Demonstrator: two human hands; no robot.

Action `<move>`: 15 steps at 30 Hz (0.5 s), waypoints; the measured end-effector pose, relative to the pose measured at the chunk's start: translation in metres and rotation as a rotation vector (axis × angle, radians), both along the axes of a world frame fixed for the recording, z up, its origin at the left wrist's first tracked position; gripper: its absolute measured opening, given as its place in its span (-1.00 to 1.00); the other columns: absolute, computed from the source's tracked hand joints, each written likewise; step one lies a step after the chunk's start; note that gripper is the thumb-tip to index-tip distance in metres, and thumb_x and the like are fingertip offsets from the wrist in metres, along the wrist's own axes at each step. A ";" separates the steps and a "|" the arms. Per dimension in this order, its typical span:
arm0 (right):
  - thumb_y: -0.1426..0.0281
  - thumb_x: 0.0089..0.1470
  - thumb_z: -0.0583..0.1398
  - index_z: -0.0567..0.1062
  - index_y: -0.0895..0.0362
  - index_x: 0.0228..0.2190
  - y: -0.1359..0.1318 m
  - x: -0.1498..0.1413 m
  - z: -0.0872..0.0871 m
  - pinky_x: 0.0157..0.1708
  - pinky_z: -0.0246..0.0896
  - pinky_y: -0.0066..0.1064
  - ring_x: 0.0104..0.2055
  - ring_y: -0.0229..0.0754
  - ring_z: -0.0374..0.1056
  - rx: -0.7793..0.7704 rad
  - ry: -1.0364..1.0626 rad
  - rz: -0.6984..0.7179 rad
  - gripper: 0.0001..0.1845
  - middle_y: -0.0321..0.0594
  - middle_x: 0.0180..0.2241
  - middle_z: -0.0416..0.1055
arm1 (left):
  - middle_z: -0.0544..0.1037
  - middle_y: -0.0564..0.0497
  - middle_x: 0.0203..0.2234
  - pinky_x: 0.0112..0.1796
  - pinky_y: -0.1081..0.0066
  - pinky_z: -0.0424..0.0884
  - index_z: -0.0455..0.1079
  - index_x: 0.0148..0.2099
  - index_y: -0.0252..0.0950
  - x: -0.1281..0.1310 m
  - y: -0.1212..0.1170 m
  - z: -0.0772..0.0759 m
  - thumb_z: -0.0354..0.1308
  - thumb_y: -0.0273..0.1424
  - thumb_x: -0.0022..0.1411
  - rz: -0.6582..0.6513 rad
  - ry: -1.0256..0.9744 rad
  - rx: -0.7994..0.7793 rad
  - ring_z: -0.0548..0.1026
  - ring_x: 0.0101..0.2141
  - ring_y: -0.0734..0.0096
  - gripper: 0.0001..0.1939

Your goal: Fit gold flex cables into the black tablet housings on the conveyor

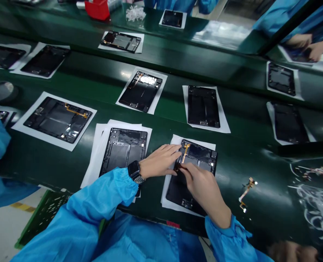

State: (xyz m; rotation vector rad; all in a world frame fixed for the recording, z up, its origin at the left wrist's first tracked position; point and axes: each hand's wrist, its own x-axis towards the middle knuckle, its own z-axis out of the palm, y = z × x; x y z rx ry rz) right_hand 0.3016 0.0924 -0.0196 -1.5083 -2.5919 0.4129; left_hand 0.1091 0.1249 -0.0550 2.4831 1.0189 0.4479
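A black tablet housing [183, 187] with its inside facing up lies on white sheets at the table's front edge. An orange flex cable [185, 153] runs along its upper left side down to my right fingertips. My right hand [201, 185] is closed in a pinch at that cable's lower end; the fingers partly hide what is between them. Stretched out flat, my left hand [161, 160] rests its fingertips at the housing's left edge and holds nothing. Under my left forearm is another open tablet housing [117, 154] on paper sheets.
A loose flex cable [250, 189] lies right of my right hand. White strips [318, 209] are heaped at the far right. More housings, such as one at left [59, 118], lie on paper along the green line [101, 82]. A co-worker's hands [311, 45] work at upper right.
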 end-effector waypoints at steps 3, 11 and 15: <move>0.44 0.29 0.00 0.45 0.12 -0.26 -0.004 0.008 -0.003 -0.50 0.10 -0.39 -0.43 -0.13 0.45 0.025 -0.005 -0.026 -0.77 -0.17 -0.39 0.53 | 0.19 -0.31 0.25 0.19 0.10 0.16 0.12 0.19 -0.32 0.000 0.000 0.000 0.38 -0.20 0.09 -0.005 -0.006 0.001 0.16 0.27 0.01 -0.26; 0.50 0.26 -0.01 0.46 0.16 -0.28 -0.010 -0.012 -0.010 -0.52 0.07 -0.38 -0.45 -0.13 0.43 0.067 -0.052 -0.011 -0.76 -0.12 -0.38 0.51 | 0.18 -0.30 0.25 0.19 0.06 0.17 0.14 0.18 -0.30 0.002 0.001 0.000 0.36 -0.25 0.11 -0.004 0.001 -0.007 0.14 0.28 0.00 -0.32; 0.47 0.26 0.02 0.48 0.16 -0.23 -0.011 -0.005 -0.012 -0.42 0.20 -0.37 -0.36 -0.09 0.46 0.023 0.108 -0.060 -0.77 -0.10 -0.31 0.53 | 0.18 -0.33 0.24 0.21 0.11 0.15 0.15 0.19 -0.37 0.001 -0.002 -0.001 0.39 -0.22 0.08 0.002 0.026 0.016 0.13 0.28 0.00 -0.26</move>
